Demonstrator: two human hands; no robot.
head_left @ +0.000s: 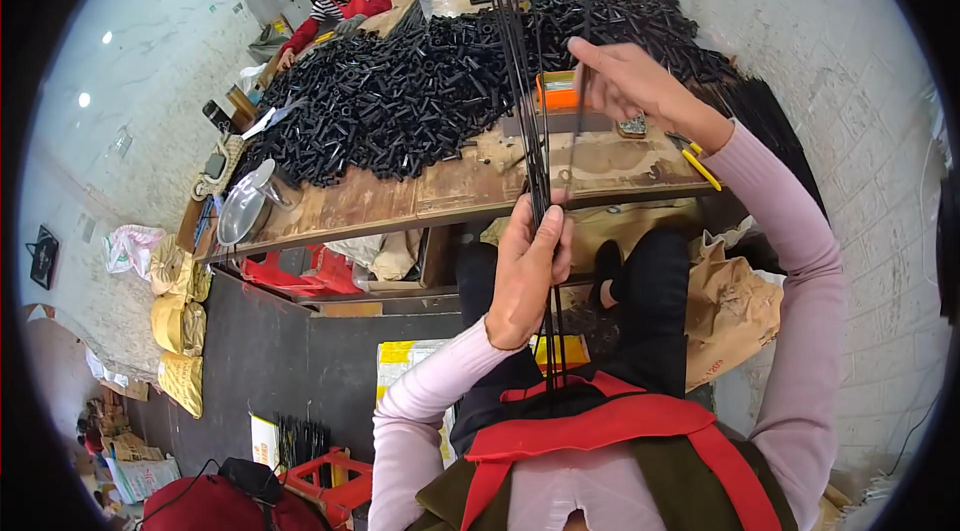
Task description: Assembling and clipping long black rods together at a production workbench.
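A bundle of long, thin black rods (pixel 530 121) stands nearly upright in front of me, its lower ends reaching my lap. My left hand (pixel 532 269) is closed around the bundle below the table's front edge. Higher up and to the right, my right hand (pixel 630 89) has its fingers curled at a single thin black rod (pixel 579 116), apart from the bundle and blurred by motion. The hand's thumb side points toward the bundle. Behind the rods lies a large heap of short black tubes (pixel 400 96) on the wooden table (pixel 370 203).
An orange box (pixel 560 91), a small tray of metal bits (pixel 632 126) and yellow-handled pliers (pixel 700 169) lie near my right hand. A metal pan (pixel 245 206) sits at the table's left corner. Across the heap, a person in a striped top (pixel 340 6) reaches toward it.
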